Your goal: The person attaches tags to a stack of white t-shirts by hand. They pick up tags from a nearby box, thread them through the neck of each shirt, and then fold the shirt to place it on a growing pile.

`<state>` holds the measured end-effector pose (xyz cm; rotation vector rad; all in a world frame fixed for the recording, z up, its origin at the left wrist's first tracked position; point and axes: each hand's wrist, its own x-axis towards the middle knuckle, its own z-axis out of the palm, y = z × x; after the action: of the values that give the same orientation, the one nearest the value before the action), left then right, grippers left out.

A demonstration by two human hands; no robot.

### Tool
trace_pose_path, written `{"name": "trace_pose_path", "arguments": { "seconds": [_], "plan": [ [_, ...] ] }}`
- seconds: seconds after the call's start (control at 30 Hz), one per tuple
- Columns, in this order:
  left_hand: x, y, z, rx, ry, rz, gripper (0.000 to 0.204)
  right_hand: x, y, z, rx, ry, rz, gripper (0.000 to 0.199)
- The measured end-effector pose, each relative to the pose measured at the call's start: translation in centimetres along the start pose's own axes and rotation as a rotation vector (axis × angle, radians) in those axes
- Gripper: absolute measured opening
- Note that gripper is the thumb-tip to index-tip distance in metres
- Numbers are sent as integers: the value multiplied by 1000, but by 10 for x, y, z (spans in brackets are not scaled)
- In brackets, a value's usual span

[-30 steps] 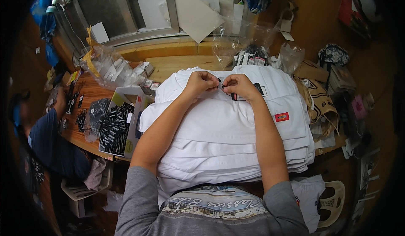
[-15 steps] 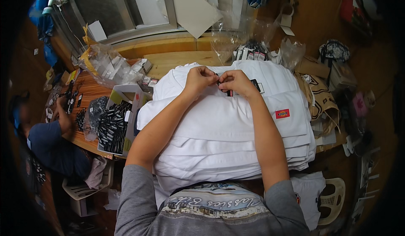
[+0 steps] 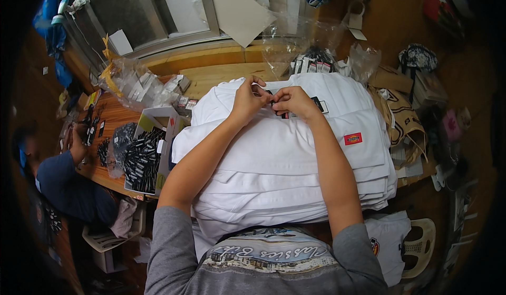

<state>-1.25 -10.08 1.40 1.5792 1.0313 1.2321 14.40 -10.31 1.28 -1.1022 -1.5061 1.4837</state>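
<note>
Wooden worktable (image 3: 221, 76) under a window carries a tall stack of folded white garments (image 3: 295, 158). Both hands meet at the stack's far edge: the left hand (image 3: 247, 99) and right hand (image 3: 293, 102) pinch a small black tag (image 3: 279, 105) between narrow fingertips. Left of the stack sits a box of black tags (image 3: 142, 158).

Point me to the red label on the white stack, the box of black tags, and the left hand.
red label (image 3: 353, 138), head view, centre of the patch.
box of black tags (image 3: 154, 120), head view, on its pale back wall.
left hand (image 3: 247, 101), head view, back of the hand.
</note>
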Motion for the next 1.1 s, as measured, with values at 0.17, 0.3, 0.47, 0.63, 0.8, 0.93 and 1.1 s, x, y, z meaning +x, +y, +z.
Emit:
{"name": "trace_pose_path", "arguments": {
  "seconds": [0.17, 0.3, 0.47, 0.63, 0.8, 0.93, 1.1],
  "plan": [
    [-1, 13, 0, -8, -102, -189, 37, 2, 7, 1, -20, 14, -20, 11],
    [6, 4, -15, -264, -255, -530, 35, 3, 6, 6, -125, 43, -43, 12],
    [13, -5, -20, -243, -412, -571, 36, 1, 8, 8, -223, 4, -51, 16],
    [15, -15, -19, -133, -414, -501, 36, 2, 11, 11, -364, 32, -132, 16],
    [16, -18, -17, 4, -438, -440, 37, 6, 15, 9, -424, 22, -129, 16],
    [17, -21, -17, 100, -429, -434, 36, 6, 14, 10, -465, 24, -109, 16],
    [15, -7, -16, -18, -430, -547, 35, 4, 11, 8, -405, 26, -142, 18]
  ]
}}
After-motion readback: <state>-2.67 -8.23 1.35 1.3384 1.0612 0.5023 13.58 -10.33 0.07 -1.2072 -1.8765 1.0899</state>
